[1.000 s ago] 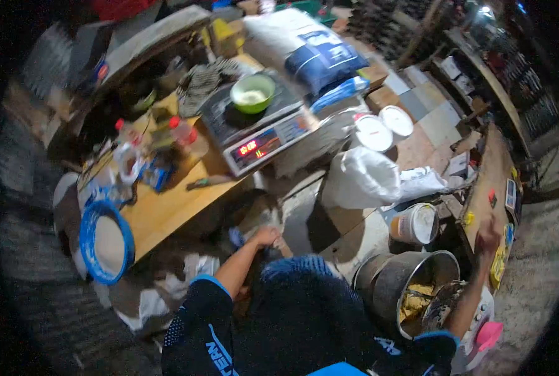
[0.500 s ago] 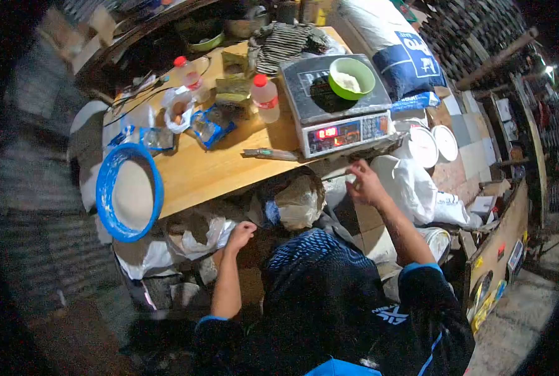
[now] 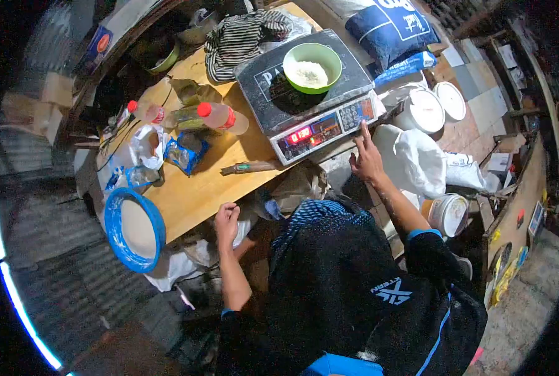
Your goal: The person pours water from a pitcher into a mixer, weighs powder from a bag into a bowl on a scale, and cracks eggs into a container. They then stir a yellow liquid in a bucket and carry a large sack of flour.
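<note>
My right hand [image 3: 368, 160] holds nothing; its index finger stretches to the lower edge of the keypad on a digital scale [image 3: 329, 130], and the other fingers bend loosely. A green bowl [image 3: 325, 57] with white powder in it rests on the scale's dark platform. Red digits glow on the display. My left hand [image 3: 227, 220] hangs just off the front edge of the wooden table [image 3: 195, 199], fingers curled in, with nothing visible in them. Between the scale and the table edge lies a knife-like tool [image 3: 249, 168].
A blue basin [image 3: 159, 220] of pale powder sits at the table's left end. Bottles with red caps [image 3: 226, 118], blue packets [image 3: 185, 152] and a striped cloth [image 3: 237, 44] lie behind. Sacks [image 3: 417, 164] and white tubs [image 3: 425, 111] stand on the right.
My right hand has risen from below the scale to its keypad, index finger extended. My left hand stays curled by the table edge. The view has turned and shifted.
</note>
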Action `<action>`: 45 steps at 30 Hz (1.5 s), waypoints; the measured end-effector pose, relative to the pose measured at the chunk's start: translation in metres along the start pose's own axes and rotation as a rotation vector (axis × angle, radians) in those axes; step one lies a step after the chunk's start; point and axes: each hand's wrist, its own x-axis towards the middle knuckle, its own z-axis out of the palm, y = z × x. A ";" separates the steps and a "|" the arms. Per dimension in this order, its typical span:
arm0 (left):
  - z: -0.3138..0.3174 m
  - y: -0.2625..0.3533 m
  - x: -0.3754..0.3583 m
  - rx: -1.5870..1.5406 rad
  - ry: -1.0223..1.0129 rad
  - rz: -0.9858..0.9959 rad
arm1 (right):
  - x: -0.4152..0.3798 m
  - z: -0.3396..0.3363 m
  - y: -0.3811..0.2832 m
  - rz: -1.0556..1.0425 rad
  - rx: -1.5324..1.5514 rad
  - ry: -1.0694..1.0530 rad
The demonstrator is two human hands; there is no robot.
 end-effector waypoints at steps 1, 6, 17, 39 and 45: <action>-0.001 -0.008 0.009 -0.011 0.019 0.025 | -0.002 0.005 0.010 -0.014 -0.014 -0.018; -0.025 0.055 0.040 -0.064 0.197 0.223 | 0.003 0.014 0.013 0.018 -0.058 -0.081; -0.074 0.252 0.161 0.520 0.341 0.643 | 0.001 -0.005 0.016 -0.026 0.037 -0.101; -0.111 0.289 0.238 1.153 0.581 1.092 | -0.004 -0.003 0.028 -0.049 0.087 -0.121; -0.128 0.371 0.141 1.098 0.579 1.412 | 0.019 -0.035 -0.025 0.039 0.320 0.090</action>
